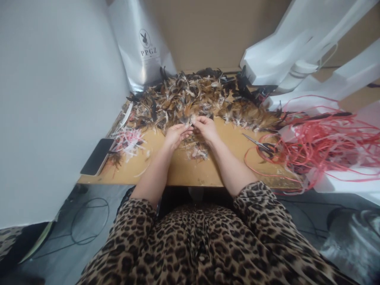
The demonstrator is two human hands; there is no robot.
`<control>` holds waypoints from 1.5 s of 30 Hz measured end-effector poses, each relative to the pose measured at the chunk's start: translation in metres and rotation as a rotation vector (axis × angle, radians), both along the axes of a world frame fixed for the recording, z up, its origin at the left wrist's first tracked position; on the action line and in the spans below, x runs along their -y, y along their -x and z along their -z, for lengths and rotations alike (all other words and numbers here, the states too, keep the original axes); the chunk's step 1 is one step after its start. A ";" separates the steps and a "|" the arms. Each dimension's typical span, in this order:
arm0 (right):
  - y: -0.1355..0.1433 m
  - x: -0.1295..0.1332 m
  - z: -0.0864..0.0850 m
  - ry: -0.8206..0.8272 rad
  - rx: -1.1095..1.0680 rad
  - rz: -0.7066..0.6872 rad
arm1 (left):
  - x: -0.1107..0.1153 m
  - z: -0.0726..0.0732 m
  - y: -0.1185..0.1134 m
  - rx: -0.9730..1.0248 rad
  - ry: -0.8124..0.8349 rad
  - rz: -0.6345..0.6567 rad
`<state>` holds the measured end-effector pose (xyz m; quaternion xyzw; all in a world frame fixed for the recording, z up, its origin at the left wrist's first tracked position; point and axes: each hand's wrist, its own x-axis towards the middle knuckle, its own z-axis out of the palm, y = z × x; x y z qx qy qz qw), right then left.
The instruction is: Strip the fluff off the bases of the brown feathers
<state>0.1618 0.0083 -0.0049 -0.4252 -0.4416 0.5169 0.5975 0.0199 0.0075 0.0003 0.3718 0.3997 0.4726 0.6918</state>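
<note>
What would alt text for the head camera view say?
A person's left hand and right hand pinch what look like wispy feathers beside a heap of brown and black feathers on a tan table. Left lie a phone and pink-and-white shreds; right, scissors and tangled red strips.

Setting of the workplace, seen from above. A plain brown wall (219, 35) closes the rear, directly behind a table (234, 138) with a smooth, yellowish-brown top; its front edge is straight, and the surface is marked with dark specks and stains toward the near right corner. At left, a large white panel (56, 103) rises beside the table. Below extends a grey floor (121, 194), on which a thin dark cable (71, 227) forms a loop. Illumination is pale and diffuse.
</note>
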 end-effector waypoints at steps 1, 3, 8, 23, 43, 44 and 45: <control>0.001 0.000 0.001 -0.002 0.007 0.007 | 0.000 0.001 0.000 0.007 0.002 0.001; 0.003 0.000 0.002 -0.009 0.026 0.023 | 0.000 0.002 0.001 0.013 0.002 0.005; 0.007 0.002 -0.001 -0.020 0.050 0.037 | -0.002 0.003 0.004 0.011 -0.001 0.009; 0.006 0.005 -0.001 -0.036 0.166 -0.031 | -0.006 0.005 0.013 -0.108 -0.111 0.010; -0.025 0.024 -0.031 -0.058 0.538 -0.360 | -0.011 0.005 0.035 -0.104 -0.127 0.132; -0.027 0.025 -0.032 -0.035 0.468 -0.356 | -0.010 0.005 0.035 -0.100 -0.122 0.163; -0.029 0.025 -0.032 -0.019 0.413 -0.352 | -0.009 0.006 0.036 -0.102 -0.112 0.188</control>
